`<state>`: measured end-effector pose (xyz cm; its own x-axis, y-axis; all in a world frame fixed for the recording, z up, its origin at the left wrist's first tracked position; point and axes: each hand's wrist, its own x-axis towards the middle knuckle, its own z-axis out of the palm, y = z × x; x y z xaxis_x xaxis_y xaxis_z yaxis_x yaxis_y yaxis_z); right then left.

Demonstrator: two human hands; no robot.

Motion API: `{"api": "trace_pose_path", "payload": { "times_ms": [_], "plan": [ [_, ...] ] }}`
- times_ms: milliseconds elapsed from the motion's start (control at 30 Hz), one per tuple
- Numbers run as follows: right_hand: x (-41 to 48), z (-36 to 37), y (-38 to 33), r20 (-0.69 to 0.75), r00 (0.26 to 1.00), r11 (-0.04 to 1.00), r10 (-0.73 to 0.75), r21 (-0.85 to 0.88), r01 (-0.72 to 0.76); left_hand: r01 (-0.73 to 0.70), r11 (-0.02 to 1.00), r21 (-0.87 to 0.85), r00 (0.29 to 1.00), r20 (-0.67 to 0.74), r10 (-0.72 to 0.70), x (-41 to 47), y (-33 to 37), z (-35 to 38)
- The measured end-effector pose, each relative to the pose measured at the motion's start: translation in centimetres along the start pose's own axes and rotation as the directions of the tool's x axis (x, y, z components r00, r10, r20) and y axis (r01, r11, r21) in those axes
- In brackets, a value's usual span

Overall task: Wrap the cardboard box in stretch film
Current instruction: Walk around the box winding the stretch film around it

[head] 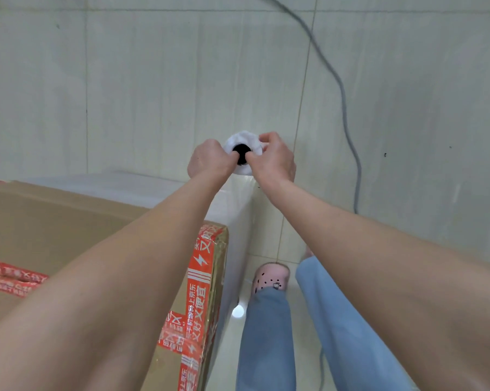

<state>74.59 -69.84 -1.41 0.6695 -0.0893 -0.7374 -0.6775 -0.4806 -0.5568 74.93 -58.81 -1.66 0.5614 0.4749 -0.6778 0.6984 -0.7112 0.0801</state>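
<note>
Grips clamped on film roll

Left hand (207,159) and right hand (274,158) each curl around the white stretch-film roll (245,141) with its black core. Clear film (232,210) runs down to the brown cardboard box (54,227) with red printed tape (200,266), lower left.

Bright, even, soft light with faint shadows. A round glare spot shines on the floor (238,310). Wide-angle stretch swells the forearms (111,277) toward the lower edges. Detail is slightly soft.
</note>
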Motion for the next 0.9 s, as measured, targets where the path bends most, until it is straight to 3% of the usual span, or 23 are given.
{"api": "trace_pose_path", "payload": {
  "times_ms": [400,633,800,900],
  "plan": [
    [1.0,-0.5,-1.2,0.121,0.993,0.994,-0.004,-0.107,0.017,0.058,0.992,-0.115,0.987,0.157,-0.039,0.2,-0.3,0.0],
    [0.8,0.5,-0.9,0.104,0.994,0.986,0.022,-0.165,-0.004,-0.216,0.974,0.073,0.976,0.04,0.214,0.5,0.1,-0.3],
    [1.5,0.4,-1.2,0.075,0.994,0.978,0.075,-0.199,-0.059,-0.318,0.936,0.149,0.947,0.087,0.308,1.5,0.8,-0.9],
    [2.1,1.0,-2.2,0.062,0.997,0.97,0.05,-0.24,-0.033,-0.301,0.941,0.154,0.952,0.097,0.289,2.4,0.7,-1.9]
  ]
}}
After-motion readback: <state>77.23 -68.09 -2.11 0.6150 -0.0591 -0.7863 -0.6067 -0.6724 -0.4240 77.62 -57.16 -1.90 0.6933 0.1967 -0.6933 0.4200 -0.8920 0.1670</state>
